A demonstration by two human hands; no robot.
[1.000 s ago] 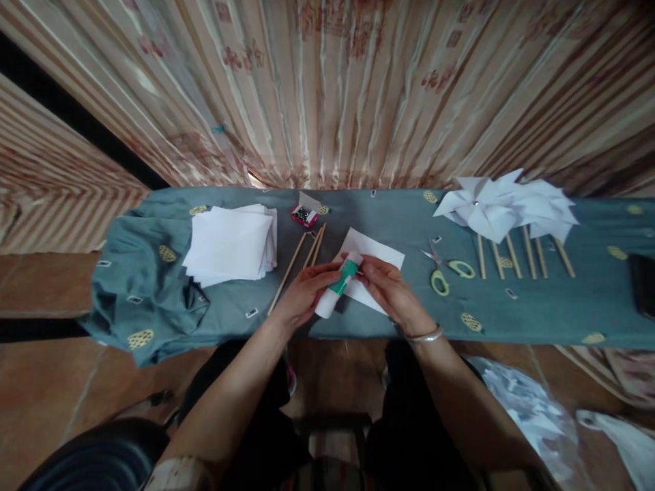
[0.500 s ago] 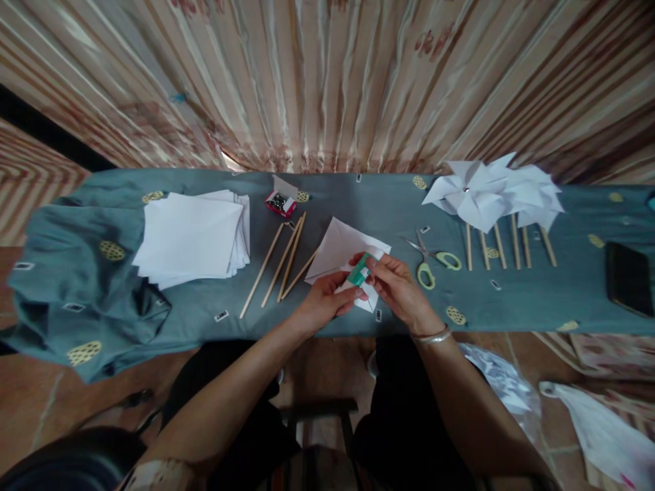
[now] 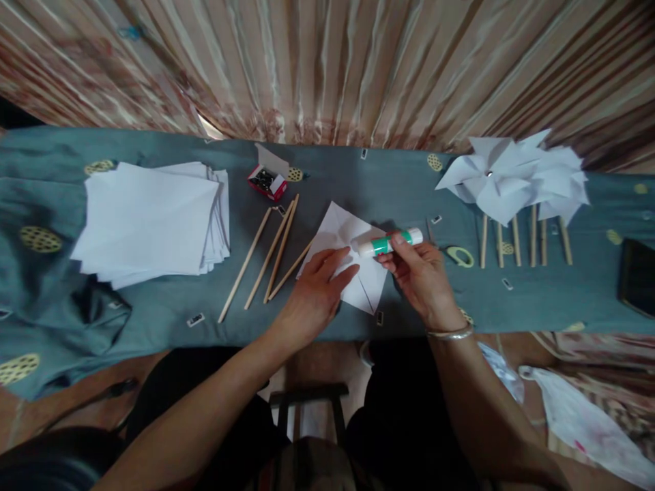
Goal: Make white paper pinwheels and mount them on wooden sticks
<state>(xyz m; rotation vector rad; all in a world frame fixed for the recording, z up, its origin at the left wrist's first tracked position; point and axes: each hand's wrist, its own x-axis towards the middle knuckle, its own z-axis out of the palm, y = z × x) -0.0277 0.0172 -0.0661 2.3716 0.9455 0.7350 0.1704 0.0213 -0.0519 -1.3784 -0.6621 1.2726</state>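
Note:
A square of white paper [image 3: 369,279] with crease lines lies on the cloth in front of me. My left hand [image 3: 314,293] rests over its left part, fingers stretched out and holding nothing I can see. Above the paper's right side, my right hand [image 3: 427,279] grips a white-and-green glue stick [image 3: 380,246] between thumb and fingers, its left end pointing toward the middle of the sheet. Scissors [image 3: 451,251] with pale green handles lie just right of that hand, which partly hides them.
On the green cloth [image 3: 338,170] are a stack of white paper [image 3: 148,221] at left, several wooden sticks [image 3: 279,252] and an opened red box [image 3: 267,181] of small dark items. White paper pinwheels [image 3: 504,181] on sticks and a dark flat object [image 3: 637,276] lie at right.
My hands have moved apart. The glue stick, held by both hands before, is now in my right hand only, and my left hand has come down over the paper. The view has shifted.

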